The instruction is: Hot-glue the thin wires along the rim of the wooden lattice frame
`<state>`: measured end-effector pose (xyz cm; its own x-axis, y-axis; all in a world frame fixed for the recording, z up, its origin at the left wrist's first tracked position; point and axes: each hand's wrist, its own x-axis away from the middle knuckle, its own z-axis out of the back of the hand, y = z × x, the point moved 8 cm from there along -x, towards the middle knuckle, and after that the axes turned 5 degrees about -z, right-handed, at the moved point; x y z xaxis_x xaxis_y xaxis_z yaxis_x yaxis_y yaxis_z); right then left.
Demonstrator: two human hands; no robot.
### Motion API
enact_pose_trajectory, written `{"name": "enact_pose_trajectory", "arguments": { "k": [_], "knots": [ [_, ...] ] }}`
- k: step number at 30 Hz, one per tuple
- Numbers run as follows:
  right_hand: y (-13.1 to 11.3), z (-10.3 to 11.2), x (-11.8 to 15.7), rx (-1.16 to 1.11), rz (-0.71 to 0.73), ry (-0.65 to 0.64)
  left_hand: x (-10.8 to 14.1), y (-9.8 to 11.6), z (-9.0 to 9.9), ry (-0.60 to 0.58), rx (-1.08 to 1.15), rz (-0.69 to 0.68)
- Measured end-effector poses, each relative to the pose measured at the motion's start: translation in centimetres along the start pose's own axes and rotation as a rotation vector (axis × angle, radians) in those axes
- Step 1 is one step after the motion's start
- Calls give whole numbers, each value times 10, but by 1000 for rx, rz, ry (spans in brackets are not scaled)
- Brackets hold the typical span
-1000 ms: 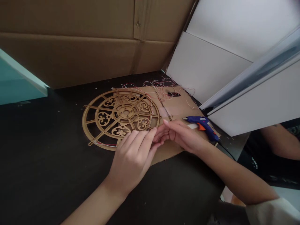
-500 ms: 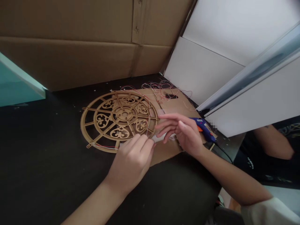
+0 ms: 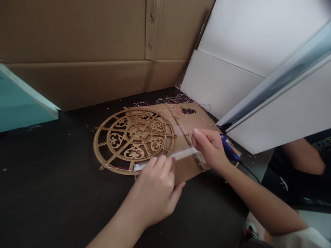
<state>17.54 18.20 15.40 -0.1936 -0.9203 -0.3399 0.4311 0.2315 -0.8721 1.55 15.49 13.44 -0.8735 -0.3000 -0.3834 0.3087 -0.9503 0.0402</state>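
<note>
A round brown openwork frame [image 3: 139, 132] with scroll patterns lies partly on a flat cardboard sheet [image 3: 191, 120]. My left hand [image 3: 157, 187] is at the frame's near right edge, its fingers curled round a thin wire and its thumb sticking out; the fingertips are hidden. Over the right part of the cardboard, my right hand [image 3: 209, 146] is closed, fingers curled in towards the thumb; what it may hold is too small to see. Between the hands runs a whitish strip [image 3: 182, 153]. Red and white wires [image 3: 172, 100] lie tangled behind the frame.
Beside my right wrist lies a blue glue gun [image 3: 229, 148] with a black cable. A brown cardboard wall [image 3: 90, 79] stands behind, white panels [image 3: 222, 75] at the right, and a teal panel [image 3: 23, 103] at the left. Another person's arm [image 3: 305, 156] shows at the right.
My right hand has closed from spread fingers and moved slightly right, uncovering more of the whitish strip. My left hand has shifted a little, with its thumb now showing. The view has tilted slightly.
</note>
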Motion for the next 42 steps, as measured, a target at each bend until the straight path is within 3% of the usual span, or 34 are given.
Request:
{"name": "enact_pose_trajectory", "arguments": {
  "k": [6,18,21,31,42],
  "knots": [
    [-16,-11,5,220,126,-57,0,16,-3,64,-33,-9],
    [-11,-16,4,291,114,-59,6,51,-9,126,35,-254],
    [-5,-21,2,268,69,-131,10,54,-10,141,87,-313],
    [-12,-56,19,253,254,-460,8,43,-22,59,135,-180],
    [-3,-71,25,228,256,-457,7,39,-34,-82,167,-134]
  ]
}}
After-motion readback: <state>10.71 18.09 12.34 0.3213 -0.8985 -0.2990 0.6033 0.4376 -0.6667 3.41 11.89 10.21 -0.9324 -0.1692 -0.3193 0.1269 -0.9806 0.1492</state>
